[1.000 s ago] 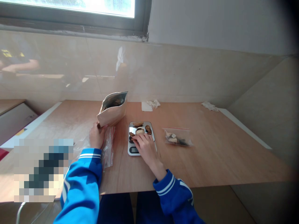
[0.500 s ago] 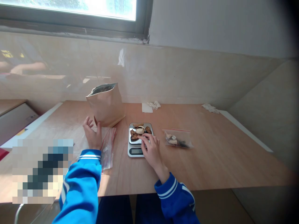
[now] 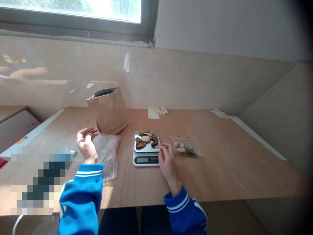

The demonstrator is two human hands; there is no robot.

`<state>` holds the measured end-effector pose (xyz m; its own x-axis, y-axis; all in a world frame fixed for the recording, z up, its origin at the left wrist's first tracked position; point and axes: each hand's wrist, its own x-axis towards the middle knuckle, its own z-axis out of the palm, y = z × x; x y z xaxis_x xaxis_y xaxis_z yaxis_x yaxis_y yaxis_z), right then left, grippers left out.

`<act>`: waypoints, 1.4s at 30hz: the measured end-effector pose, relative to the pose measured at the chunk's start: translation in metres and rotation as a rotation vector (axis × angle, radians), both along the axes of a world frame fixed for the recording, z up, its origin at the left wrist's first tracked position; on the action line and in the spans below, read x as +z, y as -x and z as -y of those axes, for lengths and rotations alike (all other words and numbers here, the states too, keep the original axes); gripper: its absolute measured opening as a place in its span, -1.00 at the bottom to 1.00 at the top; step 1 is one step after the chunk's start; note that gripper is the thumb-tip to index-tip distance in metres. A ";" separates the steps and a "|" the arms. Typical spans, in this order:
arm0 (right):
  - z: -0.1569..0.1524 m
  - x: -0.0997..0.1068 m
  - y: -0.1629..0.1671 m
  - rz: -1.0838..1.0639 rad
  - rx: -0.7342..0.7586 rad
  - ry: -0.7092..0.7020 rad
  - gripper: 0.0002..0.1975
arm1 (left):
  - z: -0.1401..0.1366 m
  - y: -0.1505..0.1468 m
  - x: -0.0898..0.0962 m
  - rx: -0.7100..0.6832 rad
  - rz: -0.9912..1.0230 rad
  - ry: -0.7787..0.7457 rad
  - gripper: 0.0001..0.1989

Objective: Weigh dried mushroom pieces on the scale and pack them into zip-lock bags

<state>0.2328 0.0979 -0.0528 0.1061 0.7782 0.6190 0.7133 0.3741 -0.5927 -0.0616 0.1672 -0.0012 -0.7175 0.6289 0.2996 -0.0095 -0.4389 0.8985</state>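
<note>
There sat the dried pieces (image 3: 140, 143), inside the edges of the scale (image 3: 145, 149)! The right hand (image 3: 167, 160), loosely spread, gripping nothing visible, crossed its right edge; the left hand (image 3: 86, 146), half-curled, seemingly empty, hung near the paper bag (image 3: 109, 112). Rightward, past the filled pouch (image 3: 187, 147), tabletop (image 3: 234, 163) stretched wide.

White-and-silver rectangular digital scale (image 3: 146, 154) mid-tabletop (image 3: 220, 160). On its plate: pale rounded piece (image 3: 146, 137) amid brown dried irregular slices (image 3: 140, 143). Tan paper pouch (image 3: 110, 112) behind-left, upright. Flat clear plastic zip bags (image 3: 110, 153) left, before pouch. Filled clear plastic zip bag (image 3: 193, 142) right. Crumpled white tissue (image 3: 161, 111) behind scale.
</note>
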 end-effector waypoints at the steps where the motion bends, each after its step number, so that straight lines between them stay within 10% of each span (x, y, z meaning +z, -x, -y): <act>1: 0.000 0.000 0.000 -0.005 0.004 0.000 -0.70 | 0.008 -0.002 0.004 0.012 -0.035 0.001 -0.84; 8: 0.001 0.002 -0.001 -0.042 0.012 -0.005 -0.70 | 0.067 -0.003 0.008 -0.069 -0.633 0.318 -0.81; 18: 0.001 0.000 -0.001 -0.051 0.002 -0.031 -0.70 | 0.074 0.012 -0.051 -0.339 -1.233 0.680 -0.50; 29: -0.009 -0.009 -0.003 -0.054 0.020 -0.082 -0.70 | 0.077 0.009 -0.047 -0.331 -1.018 0.594 -0.47; 38: -0.053 0.064 0.013 0.035 0.208 0.043 -0.74 | 0.085 0.002 0.004 0.057 -0.847 0.267 -0.71; 42: -0.094 0.081 0.023 0.226 0.306 0.254 -0.76 | 0.054 0.013 0.008 0.112 -0.786 0.314 -0.30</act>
